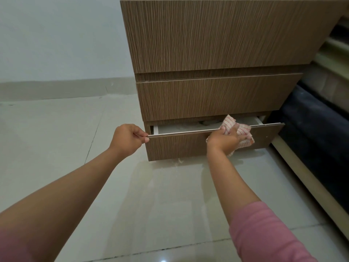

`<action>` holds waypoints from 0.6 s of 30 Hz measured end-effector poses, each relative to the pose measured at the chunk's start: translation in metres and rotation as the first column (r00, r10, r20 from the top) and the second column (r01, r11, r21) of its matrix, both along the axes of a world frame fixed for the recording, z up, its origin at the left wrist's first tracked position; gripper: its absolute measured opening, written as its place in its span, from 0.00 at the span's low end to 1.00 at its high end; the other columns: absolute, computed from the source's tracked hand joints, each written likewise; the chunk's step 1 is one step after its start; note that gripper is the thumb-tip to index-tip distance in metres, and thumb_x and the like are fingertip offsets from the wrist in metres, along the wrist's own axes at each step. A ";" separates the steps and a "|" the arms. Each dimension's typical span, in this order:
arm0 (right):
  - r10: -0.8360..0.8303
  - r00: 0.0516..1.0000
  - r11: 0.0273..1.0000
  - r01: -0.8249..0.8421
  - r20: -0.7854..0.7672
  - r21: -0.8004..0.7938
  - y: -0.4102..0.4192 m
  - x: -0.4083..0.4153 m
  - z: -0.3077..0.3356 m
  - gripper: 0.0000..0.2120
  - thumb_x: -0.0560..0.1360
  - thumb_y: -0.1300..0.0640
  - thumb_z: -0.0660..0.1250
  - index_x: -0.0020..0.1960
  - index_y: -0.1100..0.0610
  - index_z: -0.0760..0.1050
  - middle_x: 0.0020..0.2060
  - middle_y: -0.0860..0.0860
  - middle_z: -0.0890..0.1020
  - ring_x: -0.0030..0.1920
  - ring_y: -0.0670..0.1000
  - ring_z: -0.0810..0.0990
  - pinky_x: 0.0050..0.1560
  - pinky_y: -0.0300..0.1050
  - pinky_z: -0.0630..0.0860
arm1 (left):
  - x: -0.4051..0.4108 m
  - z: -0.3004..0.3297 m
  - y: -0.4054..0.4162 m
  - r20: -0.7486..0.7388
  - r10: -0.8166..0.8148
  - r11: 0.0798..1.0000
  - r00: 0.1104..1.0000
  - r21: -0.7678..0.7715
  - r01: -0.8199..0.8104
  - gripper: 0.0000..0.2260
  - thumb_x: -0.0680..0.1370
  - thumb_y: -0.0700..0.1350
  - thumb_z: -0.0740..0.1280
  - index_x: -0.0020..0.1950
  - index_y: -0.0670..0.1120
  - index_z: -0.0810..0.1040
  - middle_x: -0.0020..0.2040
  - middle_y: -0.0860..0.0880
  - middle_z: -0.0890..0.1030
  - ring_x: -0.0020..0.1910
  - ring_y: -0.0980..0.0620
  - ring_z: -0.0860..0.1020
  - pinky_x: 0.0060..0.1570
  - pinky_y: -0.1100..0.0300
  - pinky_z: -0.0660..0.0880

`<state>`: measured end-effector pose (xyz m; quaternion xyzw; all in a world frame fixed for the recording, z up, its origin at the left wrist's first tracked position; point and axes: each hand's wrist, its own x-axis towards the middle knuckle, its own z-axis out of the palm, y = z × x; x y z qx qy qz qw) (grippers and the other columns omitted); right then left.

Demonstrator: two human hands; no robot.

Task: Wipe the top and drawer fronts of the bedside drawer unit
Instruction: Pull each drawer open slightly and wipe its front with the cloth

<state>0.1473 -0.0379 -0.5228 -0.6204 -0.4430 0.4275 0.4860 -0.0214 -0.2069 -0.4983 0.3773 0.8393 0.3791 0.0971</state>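
The wood-grain bedside drawer unit [217, 38] rises in front of me. Its bottom drawer [179, 146] is pulled out a little, showing a white inside. My left hand [126, 138] pinches the left end of that drawer's top edge. My right hand [222, 139] grips a white cloth with red stripes [243, 132], bunched over the top edge of the same drawer front, right of its middle. The middle drawer [217, 99] above is closed.
A bed with a dark base [311, 125] and a pale frame rail [309, 180] stands tight against the unit's right side. Glossy pale floor tiles [151, 195] spread below and to the left, up to a white wall [56, 38].
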 end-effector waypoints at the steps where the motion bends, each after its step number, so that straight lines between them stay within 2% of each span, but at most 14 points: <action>1: -0.001 1.000 1.000 0.001 0.010 -0.005 0.006 0.004 -0.001 0.24 0.80 0.58 0.59 0.74 0.53 0.61 0.77 0.57 0.43 0.75 0.60 0.55 0.67 0.46 0.63 | 0.001 0.001 0.001 0.004 0.006 1.000 1.000 0.001 -0.006 0.05 0.69 0.39 0.75 0.44 0.42 0.84 0.35 0.52 0.79 0.34 0.59 0.76 0.35 0.70 0.67; 7: -0.019 1.000 0.999 0.018 -0.018 -0.040 0.027 0.019 -0.002 0.23 0.79 0.59 0.60 0.74 0.52 0.63 0.77 0.58 0.43 0.75 0.60 0.57 0.71 0.49 0.63 | -0.003 0.000 -0.006 -0.014 0.019 1.000 1.000 -0.010 -0.019 0.05 0.69 0.39 0.75 0.44 0.42 0.84 0.36 0.50 0.80 0.35 0.59 0.77 0.36 0.71 0.68; 14: -0.027 0.999 0.999 0.026 -0.018 -0.044 0.043 0.031 -0.002 0.23 0.79 0.60 0.59 0.73 0.53 0.64 0.77 0.58 0.46 0.73 0.59 0.61 0.67 0.46 0.66 | -0.004 0.002 -0.012 -0.014 0.044 0.999 0.999 -0.021 -0.045 0.05 0.70 0.38 0.74 0.45 0.42 0.84 0.36 0.48 0.80 0.35 0.55 0.77 0.35 0.68 0.68; 18: -0.072 0.992 0.997 0.070 -0.102 -0.029 0.061 0.040 -0.006 0.24 0.78 0.59 0.60 0.73 0.52 0.62 0.76 0.57 0.53 0.72 0.58 0.64 0.69 0.51 0.67 | -0.002 0.003 -0.011 -0.014 0.049 0.999 0.999 -0.023 -0.049 0.05 0.70 0.38 0.74 0.45 0.41 0.84 0.36 0.47 0.81 0.35 0.54 0.77 0.35 0.68 0.68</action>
